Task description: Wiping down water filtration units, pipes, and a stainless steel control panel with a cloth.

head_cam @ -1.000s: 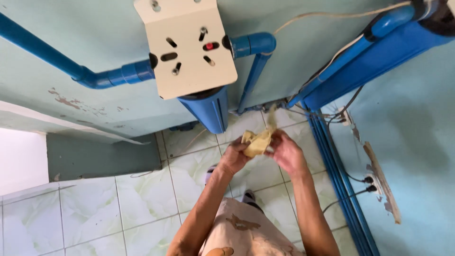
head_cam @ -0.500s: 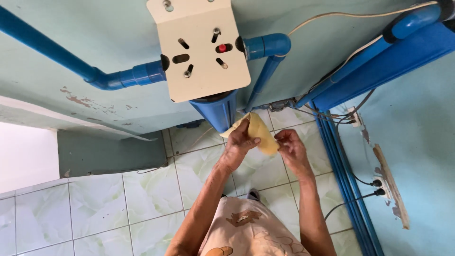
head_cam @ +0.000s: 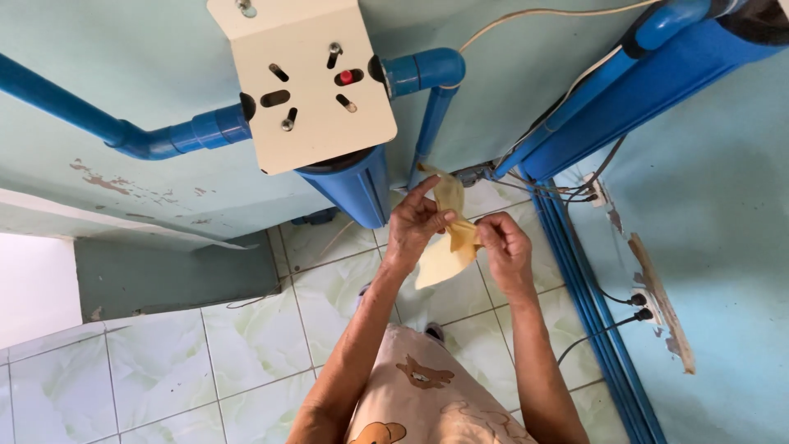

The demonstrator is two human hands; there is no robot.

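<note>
A yellow cloth (head_cam: 448, 238) is pinched between the left hand (head_cam: 415, 222) and the right hand (head_cam: 503, 247), both closed on it, above the tiled floor (head_cam: 205, 345); it is held just in front of the blue filter housing (head_cam: 349, 185) under the cream bracket (head_cam: 308, 82); the grip is only by fingertips, so the cloth could probably slip and fall; the wall socket (head_cam: 637, 300) and cables at the right could be touched by a damp cloth.

Pale green wall (head_cam: 123, 156) with peeling paint, blue pipes (head_cam: 173, 136), marbled white floor tiles (head_cam: 164, 362), daylight.
</note>
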